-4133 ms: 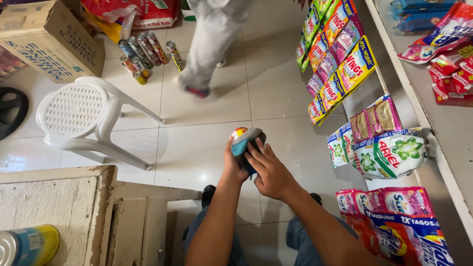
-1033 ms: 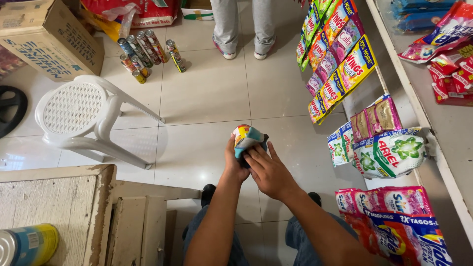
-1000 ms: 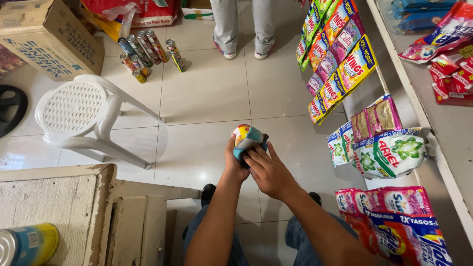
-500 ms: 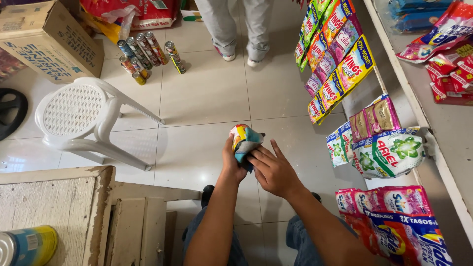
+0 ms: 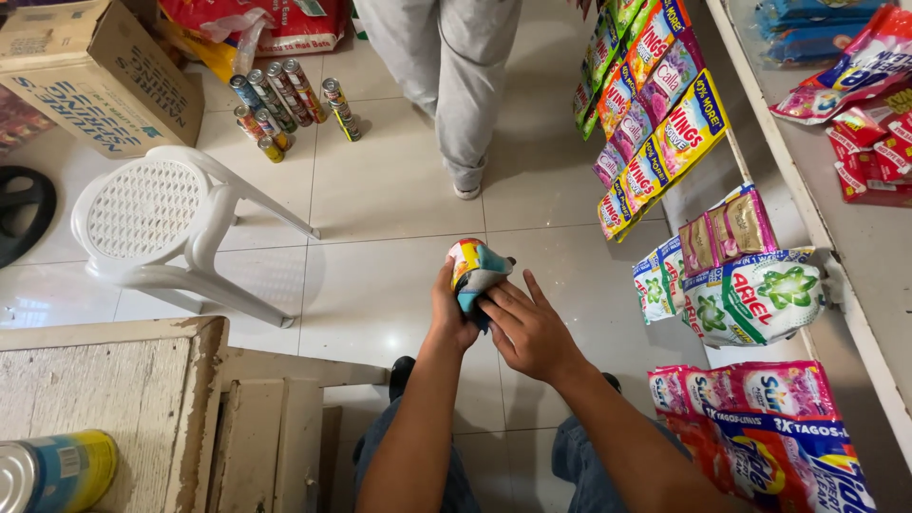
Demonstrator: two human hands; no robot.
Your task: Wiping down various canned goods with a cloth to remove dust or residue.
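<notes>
A: What is the room like underfoot?

B: A floor [image 5: 399,180] of large pale glossy tiles with thin dark joints. At far left a brown cardboard box [image 5: 95,71] sits near the wall, and below it a white plastic stool [image 5: 161,223] with a latticed round seat and smooth legs. In the lower left corner is a worn wooden counter [image 5: 104,399] with chipped pale paint, and a yellow and blue tin can [image 5: 52,470] lies on it.

A: And further along?

B: A cluster of slim metal cans [image 5: 280,100] lies on the tiles, next to a person's grey trouser legs [image 5: 446,66].

A: The hands?

B: The left hand [image 5: 448,313] has its fingers wrapped around a small crinkly packet [image 5: 475,271], yellow, red and teal, held above the floor at the middle. The right hand [image 5: 527,328] touches the packet's lower edge, fingers loosely spread.

A: The right side?

B: Strips of shiny soap sachets [image 5: 655,104] hang down a shelf front, with green and white powder bags [image 5: 750,299] below them.
</notes>
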